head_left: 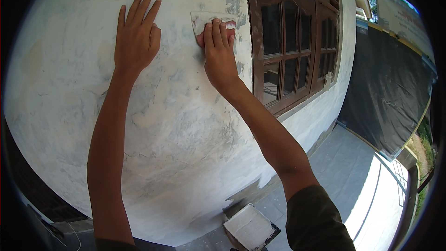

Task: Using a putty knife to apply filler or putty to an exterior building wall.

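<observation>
My left hand (pixel 136 42) lies flat against the white patchy wall (pixel 167 125), fingers spread and holding nothing. To its right, my right hand (pixel 219 58) grips a putty spreader (pixel 201 23) with fingers pressed on its face. The spreader is red where bare and smeared with whitish filler along its wide edge. It rests against the wall, close to the window frame; the part under my palm is hidden. Grey and cream patches mark the wall around both hands.
A brown wooden window (pixel 284 42) with small panes is just right of my right hand. On the grey tiled floor (pixel 320 158) below stands a square tray (pixel 251 227) with white filler. A dark sheet (pixel 385 88) hangs at the right.
</observation>
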`<state>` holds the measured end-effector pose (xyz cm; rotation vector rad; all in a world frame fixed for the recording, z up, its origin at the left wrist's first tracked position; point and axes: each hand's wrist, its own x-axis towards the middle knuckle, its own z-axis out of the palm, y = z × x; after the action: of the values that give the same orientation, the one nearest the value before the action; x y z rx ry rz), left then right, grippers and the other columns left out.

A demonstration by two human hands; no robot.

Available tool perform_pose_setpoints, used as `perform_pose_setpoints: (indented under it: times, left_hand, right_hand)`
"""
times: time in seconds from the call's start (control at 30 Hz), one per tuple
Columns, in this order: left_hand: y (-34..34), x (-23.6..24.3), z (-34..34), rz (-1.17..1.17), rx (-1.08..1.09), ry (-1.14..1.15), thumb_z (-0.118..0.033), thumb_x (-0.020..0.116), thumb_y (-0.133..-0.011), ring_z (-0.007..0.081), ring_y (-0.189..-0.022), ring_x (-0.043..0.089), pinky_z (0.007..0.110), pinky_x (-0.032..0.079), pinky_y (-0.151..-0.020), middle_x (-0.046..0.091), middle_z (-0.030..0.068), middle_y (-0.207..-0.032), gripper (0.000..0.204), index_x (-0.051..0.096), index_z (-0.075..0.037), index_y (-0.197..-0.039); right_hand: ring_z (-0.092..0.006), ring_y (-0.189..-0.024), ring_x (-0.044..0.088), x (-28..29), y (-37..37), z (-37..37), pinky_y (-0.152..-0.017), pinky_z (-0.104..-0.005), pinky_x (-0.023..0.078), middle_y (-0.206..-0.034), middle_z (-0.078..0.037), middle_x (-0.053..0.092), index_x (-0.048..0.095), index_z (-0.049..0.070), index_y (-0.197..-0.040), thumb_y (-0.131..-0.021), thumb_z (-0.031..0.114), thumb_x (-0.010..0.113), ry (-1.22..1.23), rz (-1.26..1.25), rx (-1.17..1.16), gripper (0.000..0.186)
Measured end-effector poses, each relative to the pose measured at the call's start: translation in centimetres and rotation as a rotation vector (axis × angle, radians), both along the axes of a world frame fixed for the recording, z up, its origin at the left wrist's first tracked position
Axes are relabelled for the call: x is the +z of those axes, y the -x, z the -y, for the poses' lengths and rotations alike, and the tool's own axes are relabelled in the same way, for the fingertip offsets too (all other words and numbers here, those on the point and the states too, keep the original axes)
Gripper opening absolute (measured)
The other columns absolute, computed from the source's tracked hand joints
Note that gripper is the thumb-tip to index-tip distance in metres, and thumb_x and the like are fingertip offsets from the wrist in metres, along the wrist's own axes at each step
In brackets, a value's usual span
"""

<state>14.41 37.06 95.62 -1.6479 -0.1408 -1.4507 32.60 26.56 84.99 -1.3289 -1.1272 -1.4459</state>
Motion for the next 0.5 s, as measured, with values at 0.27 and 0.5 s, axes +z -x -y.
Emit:
perform_pose_setpoints:
  times: [0.27,0.5]
  left_hand:
    - [1.0,-0.5,-1.3,-0.008,-0.009,0.021,-0.008,0.042,-0.093,0.0252,-0.152,0.034,0.053,0.019,-0.126,0.043,0.0069,-0.161,0.057,0.052,-0.012,-0.149]
    - [-0.3,-0.1,0.7,-0.027,-0.026,0.007,-0.013,0.047,-0.092,0.0246,-0.15,0.038,0.053,0.024,-0.124,0.047,0.0087,-0.157,0.052,0.058,-0.008,-0.143]
  right_hand:
    - [-0.0421,-0.129,0.055,-5.4,4.1,9.5,-0.108,-0.0599,0.043,-0.136,-0.026,0.056,0.048,-0.009,-0.136,-0.084,-0.016,0.054,0.318,-0.259,0.339,0.053]
    - [-0.0428,-0.127,0.054,7.5,-0.6,2.8,-0.101,-0.0577,0.045,-0.138,-0.03,0.053,0.048,-0.014,-0.133,-0.084,-0.009,0.058,-0.002,0.031,-0.002,0.05]
